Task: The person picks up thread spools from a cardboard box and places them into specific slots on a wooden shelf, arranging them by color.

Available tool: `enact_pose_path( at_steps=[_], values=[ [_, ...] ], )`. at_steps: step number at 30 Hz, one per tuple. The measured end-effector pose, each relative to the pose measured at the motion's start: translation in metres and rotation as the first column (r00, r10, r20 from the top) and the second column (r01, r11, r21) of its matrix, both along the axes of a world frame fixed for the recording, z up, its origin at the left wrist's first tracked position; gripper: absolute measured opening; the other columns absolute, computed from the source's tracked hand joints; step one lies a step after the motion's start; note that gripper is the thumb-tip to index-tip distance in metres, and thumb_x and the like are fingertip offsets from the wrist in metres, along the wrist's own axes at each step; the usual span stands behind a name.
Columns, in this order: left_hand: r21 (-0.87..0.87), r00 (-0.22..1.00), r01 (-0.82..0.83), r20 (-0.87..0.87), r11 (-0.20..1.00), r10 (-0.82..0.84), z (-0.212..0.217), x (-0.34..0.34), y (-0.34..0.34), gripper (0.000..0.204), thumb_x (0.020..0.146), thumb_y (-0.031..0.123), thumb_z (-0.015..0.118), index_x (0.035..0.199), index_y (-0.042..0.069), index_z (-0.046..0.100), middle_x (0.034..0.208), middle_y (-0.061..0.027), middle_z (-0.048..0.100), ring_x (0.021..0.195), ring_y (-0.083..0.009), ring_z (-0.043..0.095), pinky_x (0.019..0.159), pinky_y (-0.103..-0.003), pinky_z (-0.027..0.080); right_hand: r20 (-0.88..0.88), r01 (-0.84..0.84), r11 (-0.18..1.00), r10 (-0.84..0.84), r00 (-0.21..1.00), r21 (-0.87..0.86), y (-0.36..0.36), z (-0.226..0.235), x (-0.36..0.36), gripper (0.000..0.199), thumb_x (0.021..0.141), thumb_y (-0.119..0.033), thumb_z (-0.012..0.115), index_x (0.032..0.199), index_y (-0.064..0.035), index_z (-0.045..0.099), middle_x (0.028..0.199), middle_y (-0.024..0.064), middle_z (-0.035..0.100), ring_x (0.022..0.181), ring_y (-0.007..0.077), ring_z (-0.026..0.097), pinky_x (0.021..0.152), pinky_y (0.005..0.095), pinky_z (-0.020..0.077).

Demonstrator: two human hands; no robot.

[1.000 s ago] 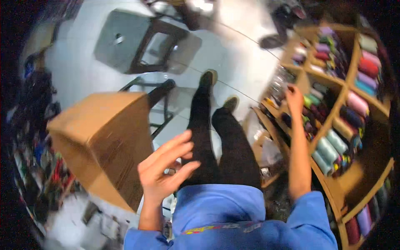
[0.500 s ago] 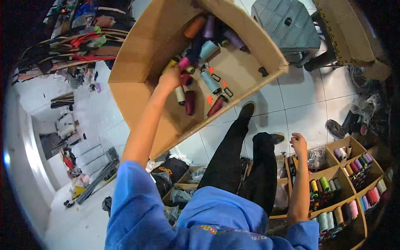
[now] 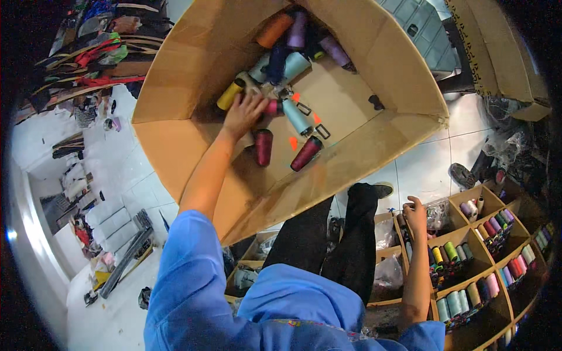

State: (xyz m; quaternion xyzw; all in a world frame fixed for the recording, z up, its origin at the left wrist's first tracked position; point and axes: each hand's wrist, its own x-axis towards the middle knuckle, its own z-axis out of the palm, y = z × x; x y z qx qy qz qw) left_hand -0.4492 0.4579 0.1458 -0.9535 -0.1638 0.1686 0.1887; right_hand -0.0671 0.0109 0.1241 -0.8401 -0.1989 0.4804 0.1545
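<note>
- The left hand (image 3: pixel 243 112) reaches into the large cardboard box (image 3: pixel 175 146), fingers spread and resting on the heap of thread cones beside a yellow cone (image 3: pixel 229 95).
- Two maroon cones (image 3: pixel 264 147) lie loose just below it.
- The right hand (image 3: pixel 414 213) rests, fingers loosely curled and gripping nothing, on the wooden shelf (image 3: pixel 468 234) of spools.

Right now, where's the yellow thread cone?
Head view, upper left: the yellow thread cone lies inside the cardboard box, just left of the left hand.
</note>
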Motion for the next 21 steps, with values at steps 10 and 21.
enact_pose_path(
  at_steps=[10, 21],
  values=[
    [-0.210, 0.930, -0.244, 0.225, 0.947, 0.290, 0.018, 0.012, -0.007, 0.074, 0.059, 0.024, 0.073, 0.122, 0.005, 0.040, 0.108, -0.0118, 0.052, 0.106, -0.0272, 0.051, 0.092, -0.042, 0.037, -0.051, 0.068, 0.997, -0.066, 0.997, 0.034, 0.014, -0.007, -0.003, 0.037, 0.081, -0.014, 0.058, 0.116, -0.0051, 0.052, 0.088, 0.0164, 0.066, 0.078, 0.0246, 0.063, 0.072, 0.0342, 0.0490],
    [-0.845, -0.005, 0.534, 0.034, 0.032, 0.999, 0.262, 0.119, -0.057, 0.065, 0.069, 0.020, 0.066, 0.126, 0.003, 0.040, 0.114, -0.0114, 0.054, 0.109, -0.0258, 0.052, 0.100, -0.040, 0.038, -0.432, 0.437, 0.730, -0.213, 0.876, 0.525, 0.131, 0.142, -0.023, 0.047, 0.081, -0.021, 0.065, 0.119, 0.0002, 0.049, 0.102, 0.0118, 0.060, 0.087, 0.0154, 0.059, 0.069, 0.0259, 0.0483]
  ],
)
